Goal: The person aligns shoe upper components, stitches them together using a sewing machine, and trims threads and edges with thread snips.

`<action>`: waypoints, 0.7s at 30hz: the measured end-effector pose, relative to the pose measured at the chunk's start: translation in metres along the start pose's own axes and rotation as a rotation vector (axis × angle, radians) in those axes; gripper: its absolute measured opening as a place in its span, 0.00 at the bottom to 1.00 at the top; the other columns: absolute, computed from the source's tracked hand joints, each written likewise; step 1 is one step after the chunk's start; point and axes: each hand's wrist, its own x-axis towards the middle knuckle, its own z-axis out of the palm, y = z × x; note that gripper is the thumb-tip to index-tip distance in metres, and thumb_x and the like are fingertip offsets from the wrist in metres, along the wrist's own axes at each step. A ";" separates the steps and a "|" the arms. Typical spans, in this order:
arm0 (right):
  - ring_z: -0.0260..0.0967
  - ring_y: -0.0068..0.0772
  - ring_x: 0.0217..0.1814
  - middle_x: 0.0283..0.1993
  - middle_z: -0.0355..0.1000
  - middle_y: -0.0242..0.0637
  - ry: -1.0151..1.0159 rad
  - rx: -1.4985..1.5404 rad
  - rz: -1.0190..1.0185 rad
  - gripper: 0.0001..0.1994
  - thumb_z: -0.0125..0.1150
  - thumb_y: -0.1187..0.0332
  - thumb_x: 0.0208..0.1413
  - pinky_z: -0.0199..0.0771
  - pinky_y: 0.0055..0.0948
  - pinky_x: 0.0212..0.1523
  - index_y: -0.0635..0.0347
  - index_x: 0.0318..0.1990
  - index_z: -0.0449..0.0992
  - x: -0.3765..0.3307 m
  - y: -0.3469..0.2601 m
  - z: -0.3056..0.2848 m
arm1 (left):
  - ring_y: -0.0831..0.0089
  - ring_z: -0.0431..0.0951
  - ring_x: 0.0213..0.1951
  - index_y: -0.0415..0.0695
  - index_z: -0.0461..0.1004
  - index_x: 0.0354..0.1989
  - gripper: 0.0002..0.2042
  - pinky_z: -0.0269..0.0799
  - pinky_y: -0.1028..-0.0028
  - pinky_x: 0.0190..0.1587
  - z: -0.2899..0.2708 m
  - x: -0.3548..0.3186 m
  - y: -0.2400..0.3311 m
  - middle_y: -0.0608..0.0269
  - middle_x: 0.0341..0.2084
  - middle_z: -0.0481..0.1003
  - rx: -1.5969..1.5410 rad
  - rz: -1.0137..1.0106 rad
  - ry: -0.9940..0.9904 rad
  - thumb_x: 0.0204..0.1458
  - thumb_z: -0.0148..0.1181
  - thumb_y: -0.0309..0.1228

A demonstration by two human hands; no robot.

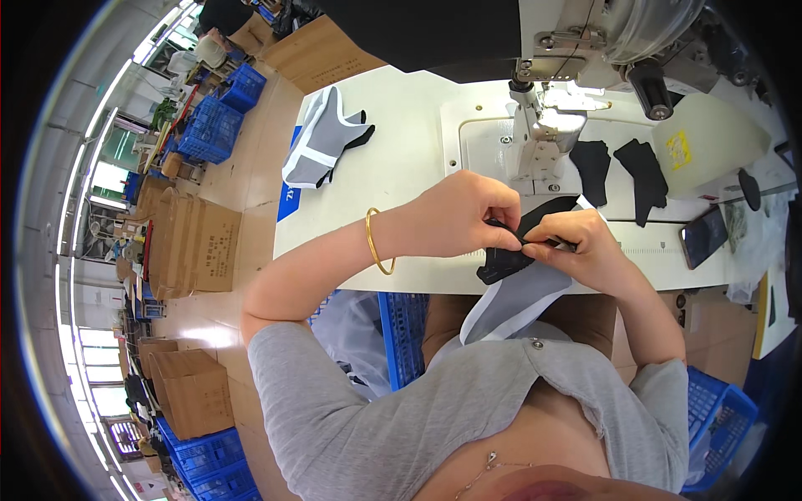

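Both my hands pinch a black fabric piece (501, 265) at the front edge of the sewing table, just before the machine's needle area. My left hand (468, 215), with a gold bangle at the wrist, has thumb and fingers closed on it. My right hand (581, 246) grips the same cloth close beside, fingertips nearly meeting. Joined below it, a grey panel with white edging (522, 302) hangs over the table edge toward my lap. The sewing machine head (543, 138) stands right behind my hands. What lies between my fingertips is partly hidden.
A grey-and-white sewn piece (322, 138) lies on the table's far left. Two black cut pieces (642, 179) rest right of the needle, near a dark phone (704, 236). Blue crates (405, 338) stand below the table; cartons (196, 242) line the floor at left.
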 end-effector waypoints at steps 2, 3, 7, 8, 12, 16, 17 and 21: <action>0.75 0.35 0.30 0.29 0.77 0.39 0.008 -0.005 0.006 0.08 0.69 0.69 0.49 0.72 0.29 0.31 0.63 0.34 0.80 -0.001 0.001 0.000 | 0.77 0.74 0.27 0.39 0.77 0.31 0.07 0.70 0.76 0.32 -0.002 -0.001 -0.002 0.65 0.24 0.76 -0.051 -0.066 -0.019 0.47 0.68 0.27; 0.75 0.35 0.30 0.29 0.77 0.39 0.014 -0.006 0.006 0.08 0.69 0.69 0.49 0.72 0.29 0.31 0.63 0.33 0.80 -0.002 0.002 0.001 | 0.79 0.74 0.27 0.40 0.78 0.31 0.07 0.70 0.77 0.32 -0.002 -0.001 -0.003 0.67 0.24 0.76 -0.105 -0.134 -0.039 0.48 0.69 0.28; 0.75 0.35 0.29 0.28 0.77 0.38 0.013 -0.010 0.000 0.07 0.69 0.70 0.50 0.72 0.29 0.31 0.63 0.33 0.80 0.000 0.002 0.000 | 0.80 0.73 0.27 0.39 0.78 0.31 0.06 0.70 0.77 0.32 0.000 -0.001 -0.001 0.67 0.24 0.76 -0.106 -0.139 -0.005 0.48 0.68 0.27; 0.75 0.35 0.29 0.28 0.77 0.38 0.015 -0.009 0.001 0.07 0.69 0.70 0.50 0.72 0.29 0.31 0.63 0.33 0.80 0.001 0.003 -0.001 | 0.80 0.74 0.27 0.40 0.78 0.30 0.06 0.70 0.77 0.32 0.000 -0.001 0.000 0.67 0.24 0.76 -0.080 -0.114 0.007 0.48 0.68 0.27; 0.75 0.36 0.29 0.28 0.76 0.39 0.013 0.000 -0.050 0.06 0.68 0.70 0.51 0.72 0.30 0.30 0.63 0.33 0.79 0.000 0.005 -0.001 | 0.78 0.73 0.27 0.39 0.76 0.29 0.06 0.70 0.76 0.32 -0.001 0.000 0.000 0.66 0.24 0.75 -0.039 -0.036 0.012 0.48 0.67 0.26; 0.75 0.38 0.29 0.28 0.76 0.39 -0.013 -0.035 -0.120 0.05 0.67 0.71 0.51 0.72 0.32 0.30 0.63 0.33 0.79 -0.003 0.003 -0.002 | 0.74 0.74 0.27 0.39 0.74 0.29 0.07 0.70 0.75 0.32 -0.002 0.000 0.004 0.64 0.24 0.74 0.024 0.005 -0.030 0.47 0.68 0.25; 0.75 0.39 0.29 0.28 0.76 0.40 -0.018 -0.037 -0.123 0.05 0.67 0.72 0.51 0.73 0.32 0.31 0.63 0.34 0.79 -0.003 0.003 -0.001 | 0.73 0.73 0.26 0.38 0.74 0.29 0.08 0.70 0.74 0.31 -0.001 0.000 0.005 0.63 0.24 0.73 0.069 0.011 -0.039 0.46 0.68 0.25; 0.76 0.39 0.31 0.29 0.77 0.41 -0.031 -0.018 -0.127 0.06 0.67 0.74 0.48 0.74 0.32 0.32 0.63 0.34 0.79 -0.007 0.005 -0.001 | 0.70 0.73 0.26 0.38 0.73 0.28 0.09 0.70 0.72 0.31 0.002 0.001 0.004 0.61 0.23 0.72 0.116 0.029 -0.046 0.44 0.69 0.26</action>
